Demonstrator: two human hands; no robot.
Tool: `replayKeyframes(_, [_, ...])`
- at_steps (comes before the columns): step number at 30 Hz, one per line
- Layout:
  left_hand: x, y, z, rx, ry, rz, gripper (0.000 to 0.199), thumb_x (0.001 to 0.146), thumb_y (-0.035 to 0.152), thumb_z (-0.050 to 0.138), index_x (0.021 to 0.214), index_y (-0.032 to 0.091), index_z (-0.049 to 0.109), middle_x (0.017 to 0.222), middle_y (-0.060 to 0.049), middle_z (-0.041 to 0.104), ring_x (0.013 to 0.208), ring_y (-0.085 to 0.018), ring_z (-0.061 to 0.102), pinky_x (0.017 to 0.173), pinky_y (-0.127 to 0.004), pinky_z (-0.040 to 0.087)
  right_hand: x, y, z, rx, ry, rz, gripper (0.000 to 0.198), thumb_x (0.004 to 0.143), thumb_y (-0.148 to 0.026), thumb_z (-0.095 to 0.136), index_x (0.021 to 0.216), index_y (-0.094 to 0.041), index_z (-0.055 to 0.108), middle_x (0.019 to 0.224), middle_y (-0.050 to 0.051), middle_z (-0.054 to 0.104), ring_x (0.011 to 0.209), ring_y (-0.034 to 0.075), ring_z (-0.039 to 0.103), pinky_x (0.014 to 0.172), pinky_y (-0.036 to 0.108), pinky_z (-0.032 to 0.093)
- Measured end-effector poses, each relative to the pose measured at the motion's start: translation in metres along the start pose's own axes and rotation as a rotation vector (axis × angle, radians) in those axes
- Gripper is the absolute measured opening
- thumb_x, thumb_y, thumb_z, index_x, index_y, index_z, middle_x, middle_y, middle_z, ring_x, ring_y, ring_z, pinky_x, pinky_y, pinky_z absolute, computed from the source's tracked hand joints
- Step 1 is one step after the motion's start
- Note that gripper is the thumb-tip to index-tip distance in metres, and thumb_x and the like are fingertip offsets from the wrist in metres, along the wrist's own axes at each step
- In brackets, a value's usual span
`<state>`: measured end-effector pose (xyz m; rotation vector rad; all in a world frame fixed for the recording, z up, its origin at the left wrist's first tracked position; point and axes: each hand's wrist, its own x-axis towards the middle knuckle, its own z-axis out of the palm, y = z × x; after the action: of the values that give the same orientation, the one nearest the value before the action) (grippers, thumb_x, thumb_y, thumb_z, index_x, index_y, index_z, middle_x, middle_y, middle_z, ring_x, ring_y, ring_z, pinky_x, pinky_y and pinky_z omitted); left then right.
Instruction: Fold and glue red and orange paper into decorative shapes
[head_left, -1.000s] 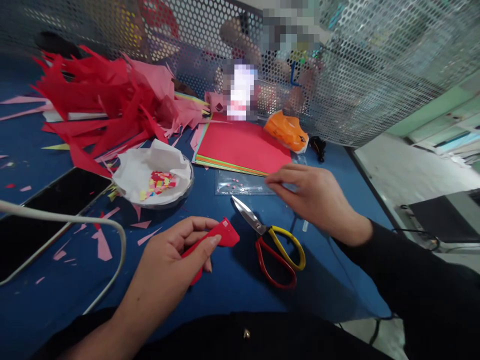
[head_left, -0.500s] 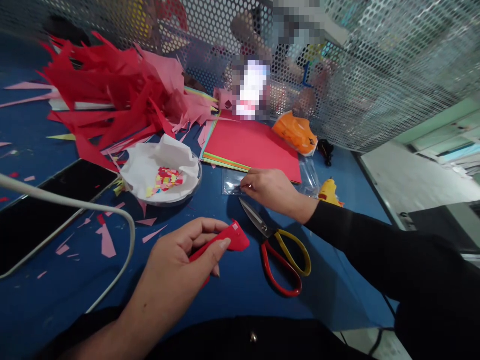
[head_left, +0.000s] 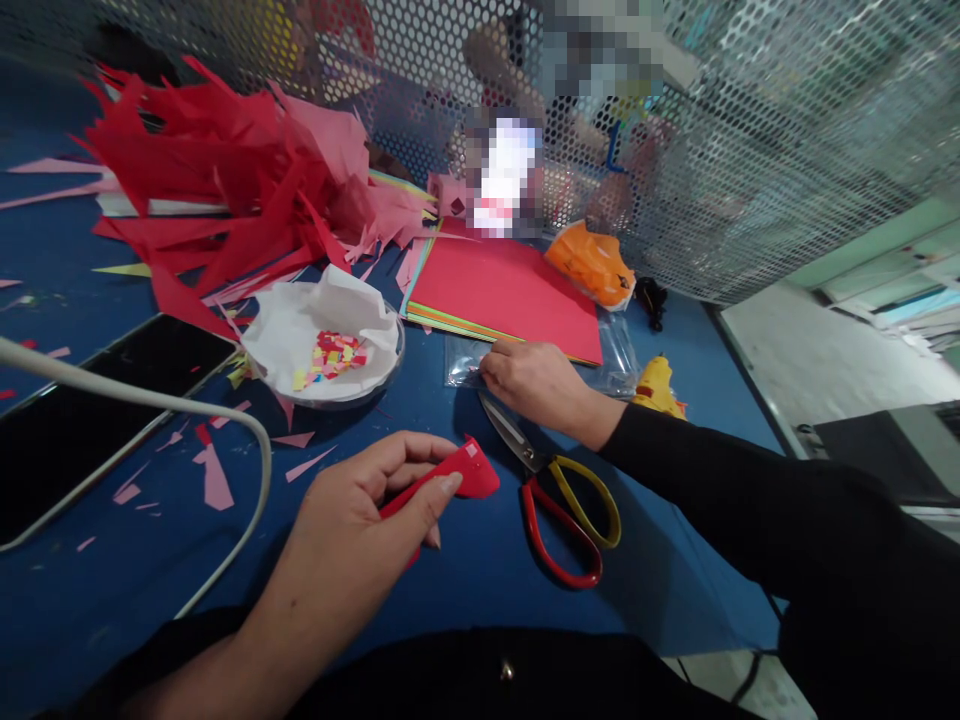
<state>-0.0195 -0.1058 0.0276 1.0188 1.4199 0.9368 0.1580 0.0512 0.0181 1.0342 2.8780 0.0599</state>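
Note:
Pinched between the thumb and fingers of my left hand [head_left: 367, 515] is a piece of red paper [head_left: 472, 470], with a small pale pink square near its top edge. My right hand [head_left: 536, 385] has its fingertips pressed together at a clear plastic sleeve [head_left: 461, 362] lying by the paper stack; whatever they pinch is hidden. Just below that hand lies a pair of scissors [head_left: 529, 450] with one red and one yellow handle, blades closed. To the left, a round dish lined with white paper [head_left: 270, 340] holds small colored paper bits [head_left: 337, 355].
A stack of colored paper [head_left: 502, 295], red on top, lies behind my right hand. An orange packet [head_left: 592, 265] rests on its corner, with a yellow glue gun [head_left: 658, 385] nearby. Red and pink scraps [head_left: 225, 180] are heaped back left. A white cable [head_left: 255, 440] crosses a dark phone [head_left: 97, 420].
Almost nothing differs. My right hand has shifted very slightly at the plastic sleeve, while my left hand keeps the red paper in the same place.

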Motion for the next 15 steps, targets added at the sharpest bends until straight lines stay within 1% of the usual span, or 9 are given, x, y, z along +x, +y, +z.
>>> replayKeyframes(4, [-0.001,0.000,-0.001,0.006,0.000,0.009,0.030,0.083,0.048,0.066,0.098,0.023,0.073,0.050,0.004,0.061,0.039,-0.010,0.045,0.039,-0.021,0.034,0.001,0.002,0.003,0.073,0.033,0.062,0.024,0.095,-0.016,0.047,0.089,-0.014,0.071,0.088,0.010,0.070,0.069,0.016,0.054,0.059,0.033,0.024])
replayKeyframes(7, [-0.001,-0.001,-0.001,0.013,-0.001,0.019,0.030,0.084,0.048,0.066,0.099,0.023,0.073,0.050,0.004,0.062,0.039,-0.010,0.045,0.040,-0.021,0.034,0.001,0.004,0.003,0.153,0.057,0.123,0.021,0.092,-0.015,0.050,0.089,-0.015,0.071,0.091,0.009,0.072,0.072,0.015,0.057,0.060,0.031,0.028])
replayKeyframes(11, [-0.001,-0.001,-0.001,0.017,0.004,0.015,0.031,0.083,0.048,0.067,0.099,0.023,0.073,0.050,0.004,0.062,0.039,-0.011,0.044,0.039,-0.022,0.034,0.001,0.007,0.001,0.262,0.068,0.211,0.016,0.087,-0.015,0.056,0.087,-0.016,0.071,0.079,0.004,0.071,0.068,0.013,0.059,0.060,0.027,0.035])
replayKeyframes(13, [-0.002,0.001,-0.001,0.017,-0.001,0.009,0.030,0.083,0.048,0.066,0.099,0.023,0.073,0.051,0.003,0.062,0.039,-0.011,0.045,0.040,-0.022,0.035,0.001,0.009,0.000,0.376,0.068,0.262,0.015,0.086,-0.017,0.057,0.086,-0.017,0.072,0.073,0.002,0.070,0.063,0.012,0.058,0.059,0.026,0.038])
replayKeyframes(15, [-0.002,0.004,-0.001,0.017,-0.004,0.003,0.030,0.082,0.047,0.066,0.097,0.023,0.073,0.051,0.003,0.062,0.039,-0.011,0.045,0.040,-0.022,0.035,0.001,0.011,-0.001,0.566,0.069,0.331,0.013,0.084,-0.018,0.059,0.084,-0.016,0.072,0.068,0.001,0.069,0.059,0.011,0.057,0.058,0.026,0.040])
